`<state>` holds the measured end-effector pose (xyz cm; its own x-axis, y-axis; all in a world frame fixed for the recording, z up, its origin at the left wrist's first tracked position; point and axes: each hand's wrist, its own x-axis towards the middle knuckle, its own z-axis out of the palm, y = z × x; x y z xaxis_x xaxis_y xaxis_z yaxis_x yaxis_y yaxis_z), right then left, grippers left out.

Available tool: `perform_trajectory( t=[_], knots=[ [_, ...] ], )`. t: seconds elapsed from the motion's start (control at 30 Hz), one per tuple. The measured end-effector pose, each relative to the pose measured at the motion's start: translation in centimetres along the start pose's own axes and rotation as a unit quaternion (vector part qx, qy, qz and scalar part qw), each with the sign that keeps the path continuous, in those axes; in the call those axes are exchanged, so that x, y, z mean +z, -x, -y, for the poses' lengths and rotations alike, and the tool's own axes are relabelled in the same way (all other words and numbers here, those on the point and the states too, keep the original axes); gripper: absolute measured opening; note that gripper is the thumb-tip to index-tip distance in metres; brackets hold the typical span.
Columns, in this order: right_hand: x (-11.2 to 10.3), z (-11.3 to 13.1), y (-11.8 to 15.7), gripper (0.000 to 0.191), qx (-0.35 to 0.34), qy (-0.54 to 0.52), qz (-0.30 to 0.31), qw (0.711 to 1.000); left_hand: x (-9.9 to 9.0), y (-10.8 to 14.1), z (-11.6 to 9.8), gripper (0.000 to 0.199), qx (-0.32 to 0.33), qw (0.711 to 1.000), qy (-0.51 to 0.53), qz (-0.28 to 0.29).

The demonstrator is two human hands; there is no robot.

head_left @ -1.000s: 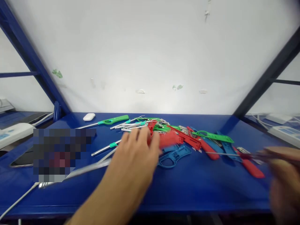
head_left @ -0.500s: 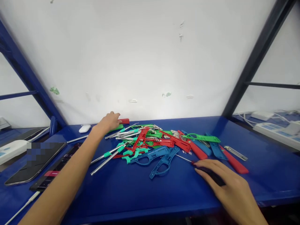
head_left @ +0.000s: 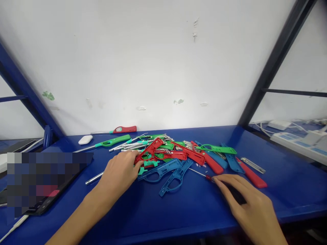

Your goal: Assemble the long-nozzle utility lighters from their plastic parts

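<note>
My left hand (head_left: 122,170) reaches over the left side of the pile, thumb and fingers closed on the lower end of a red lighter casing half (head_left: 153,146). My right hand (head_left: 245,200) rests at the table's front right, wrapped round the dark handle of a screwdriver (head_left: 198,172). Its thin shaft points left at the blue casing halves (head_left: 176,178). Around them lie more red casing halves (head_left: 196,156), a green casing half (head_left: 217,149), turquoise plastic parts (head_left: 151,163) and metal lighter tubes (head_left: 94,178).
Behind the pile lie a whole green lighter (head_left: 114,140) and a whole red lighter (head_left: 125,129), near a white earbud case (head_left: 85,140). A phone with a cable (head_left: 46,200) is at left. A power strip (head_left: 301,144) sits beyond the right post. A wall backs the blue table (head_left: 194,214).
My left hand has come from the lighters at the back toward me and right, onto the red casing half. My right hand still holds the screwdriver in about the same place.
</note>
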<state>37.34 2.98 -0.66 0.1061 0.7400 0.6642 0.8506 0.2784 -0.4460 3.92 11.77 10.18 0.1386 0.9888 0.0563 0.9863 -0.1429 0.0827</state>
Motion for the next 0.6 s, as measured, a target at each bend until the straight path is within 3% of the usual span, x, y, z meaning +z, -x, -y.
perform_trajectory(
  t=[0.1,0.23,0.4,0.5,0.6],
  knots=[
    [-0.1,0.0,0.1,0.026,0.000,0.006,-0.008,1.000,-0.1,1.2,1.0,0.038,0.002,0.999,0.034,-0.026],
    [-0.2,-0.1,-0.1,0.026,-0.018,0.017,-0.018,1.000,0.3,2.6,2.4,0.028,0.021,0.991,0.078,-0.103],
    [-0.4,0.2,-0.3,0.024,-0.025,0.026,-0.023,0.999,1.7,4.5,3.6,0.037,0.084,0.967,0.131,-0.200],
    [-0.4,0.7,-0.3,0.021,-0.011,0.033,-0.033,0.999,3.4,6.3,4.2,0.046,0.142,0.955,0.157,-0.207],
    [-0.5,1.0,-0.5,0.017,-0.013,0.026,-0.023,0.999,5.8,7.9,5.3,0.036,0.223,0.945,0.149,-0.186]
  ],
)
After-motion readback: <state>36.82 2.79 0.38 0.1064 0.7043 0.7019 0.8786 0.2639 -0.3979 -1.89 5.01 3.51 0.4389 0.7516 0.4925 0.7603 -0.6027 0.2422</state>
